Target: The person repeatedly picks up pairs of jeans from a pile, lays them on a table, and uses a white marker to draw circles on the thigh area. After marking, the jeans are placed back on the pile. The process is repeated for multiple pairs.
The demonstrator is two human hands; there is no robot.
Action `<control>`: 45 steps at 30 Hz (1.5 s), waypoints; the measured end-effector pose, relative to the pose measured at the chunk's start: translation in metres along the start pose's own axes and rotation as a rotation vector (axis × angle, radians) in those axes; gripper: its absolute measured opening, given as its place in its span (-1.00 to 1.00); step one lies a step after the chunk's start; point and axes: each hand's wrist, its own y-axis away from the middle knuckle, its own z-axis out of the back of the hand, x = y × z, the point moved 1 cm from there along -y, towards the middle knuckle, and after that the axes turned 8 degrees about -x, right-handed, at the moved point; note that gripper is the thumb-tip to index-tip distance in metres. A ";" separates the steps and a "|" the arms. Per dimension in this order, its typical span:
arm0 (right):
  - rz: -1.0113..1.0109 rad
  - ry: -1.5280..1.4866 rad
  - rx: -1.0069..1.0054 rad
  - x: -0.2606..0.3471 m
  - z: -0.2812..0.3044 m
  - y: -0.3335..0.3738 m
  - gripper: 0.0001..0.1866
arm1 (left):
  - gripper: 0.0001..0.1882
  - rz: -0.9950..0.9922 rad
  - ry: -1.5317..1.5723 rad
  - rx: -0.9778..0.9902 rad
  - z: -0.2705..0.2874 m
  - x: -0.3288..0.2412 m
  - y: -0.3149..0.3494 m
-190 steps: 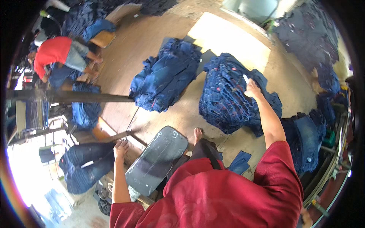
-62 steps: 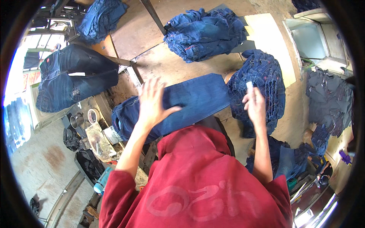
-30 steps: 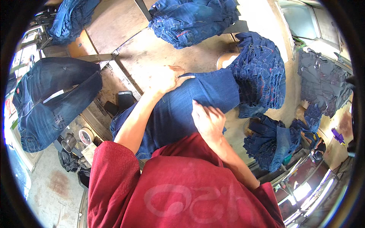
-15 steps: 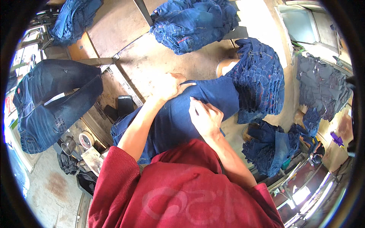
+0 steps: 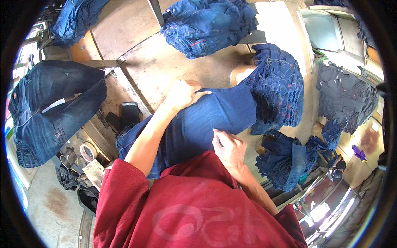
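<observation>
1. Nearest the camera is the person's red shirt [image 5: 198, 211], filling the lower middle of the view.
2. Just above it, the right hand [image 5: 229, 149] rests on the near edge of the jeans [image 5: 215, 120]; its fingers [image 5: 218, 138] are curled against the cloth, though whether they pinch it cannot be told.
3. The jeans lie flat across the worktop [image 5: 161, 70], running from lower left up towards the right, directly in front of the person.
4. The left hand [image 5: 182, 95] lies at the far edge of the jeans, with the forearm stretched along the cloth. Its fingers [image 5: 200, 94] are bent and pressed down on the denim; a true grip cannot be made out.
5. At the right end of the jeans, touching them, stands a tall stack [image 5: 277, 91] of folded denim.
6. Lower right, a smaller pile [image 5: 285, 161] sits beside the worktop.
7. To the left, a dark pair [image 5: 49, 111] hangs apart from the worktop, with a tape roll [image 5: 87, 151] and a metal cup [image 5: 68, 158] below it.
8. Farthest off, another heap [image 5: 206, 25] lies at the top of the worktop.
</observation>
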 end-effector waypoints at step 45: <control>0.010 0.058 0.185 -0.006 -0.013 -0.033 -0.98 | -0.43 0.035 -0.027 0.030 -0.002 -0.002 0.004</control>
